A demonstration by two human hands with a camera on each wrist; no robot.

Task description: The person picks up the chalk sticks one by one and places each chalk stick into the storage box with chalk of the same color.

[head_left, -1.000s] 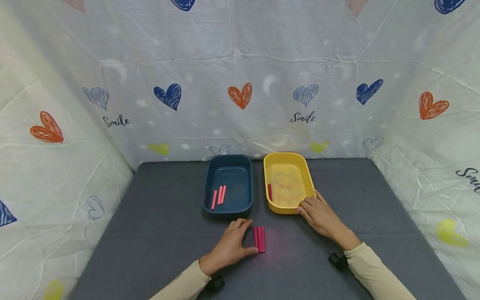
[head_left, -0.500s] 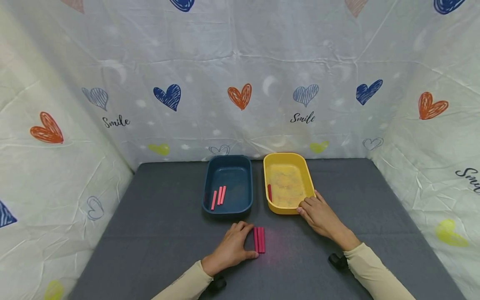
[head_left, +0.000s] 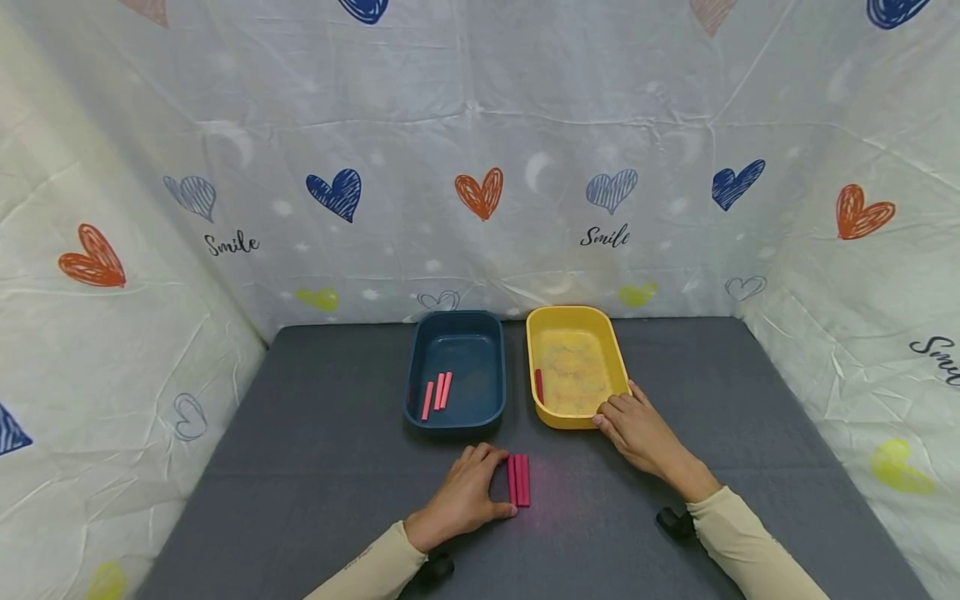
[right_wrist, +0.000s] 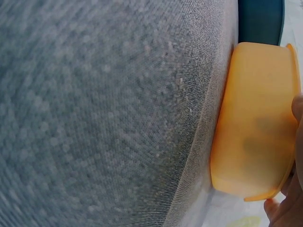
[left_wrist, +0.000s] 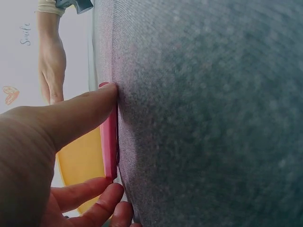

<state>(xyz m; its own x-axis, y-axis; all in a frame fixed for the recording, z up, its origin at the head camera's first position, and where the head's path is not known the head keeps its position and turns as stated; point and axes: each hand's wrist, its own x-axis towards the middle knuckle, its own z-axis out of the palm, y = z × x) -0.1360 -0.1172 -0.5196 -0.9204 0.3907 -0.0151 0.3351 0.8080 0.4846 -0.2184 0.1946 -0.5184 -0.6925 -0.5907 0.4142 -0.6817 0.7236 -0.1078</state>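
Observation:
Three dark pink sticks [head_left: 523,481] lie side by side on the grey cloth. My left hand [head_left: 459,500] spans the leftmost one, thumb at its near end and fingertips at its far end. In the left wrist view the thumb and fingers pinch that pink stick [left_wrist: 109,146] lengthwise, low on the cloth. My right hand [head_left: 647,433] holds the near right corner of the yellow tray [head_left: 621,358], its thumb and fingers at the rim. The right wrist view shows the outer wall of this yellow tray [right_wrist: 258,104] and part of the hand. Inside it is one dark red stick [head_left: 539,386].
Left of the yellow tray stands a dark blue tray [head_left: 467,421] with three lighter pink sticks [head_left: 437,395] in it. White curtains [head_left: 480,100] printed with hearts enclose the grey table [head_left: 337,467] at the back and sides. A black wrist camera [head_left: 675,523] hangs under the right sleeve.
My left hand has shifted slightly right and toward me, its fingertips closing in on the leftmost stick, then staying nearly still. My right hand and both trays have stayed in place.

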